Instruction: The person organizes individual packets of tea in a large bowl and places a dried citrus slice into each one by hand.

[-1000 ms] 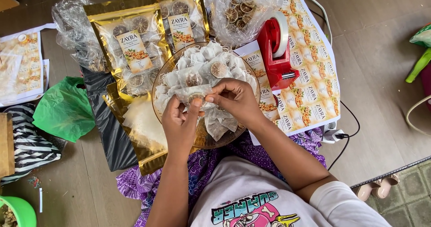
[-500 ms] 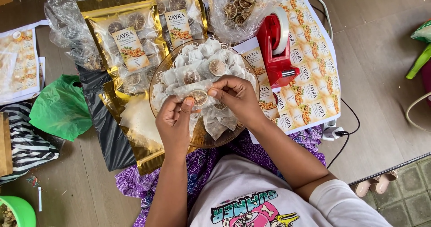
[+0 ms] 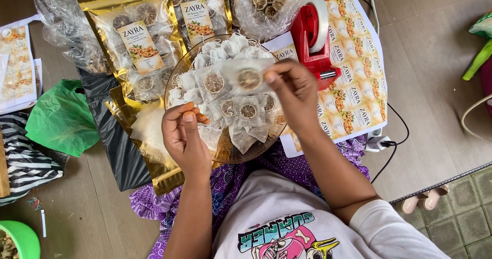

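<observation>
Wooden floor point(image 3: 435, 74) holds a bowl point(image 3: 177, 82) of sachets; right hand point(image 3: 292, 90) pinches one sachet point(image 3: 248, 77) up clear; left hand point(image 3: 184, 136) rests empty, fingers loosely curled.

A home packing corner on a wooden floor point(image 3: 435, 74): beyond the fingers point(image 3: 187, 116) lie gold pouches point(image 3: 136, 38) of dried citrus, label sheets point(image 3: 353, 85) and a red tape dispenser point(image 3: 316, 38).

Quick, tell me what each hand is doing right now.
Left hand: fingers curled shut at the tray's rim; holding anything cannot be told.
Right hand: pinching a small clear sachet with a dried slice.
</observation>
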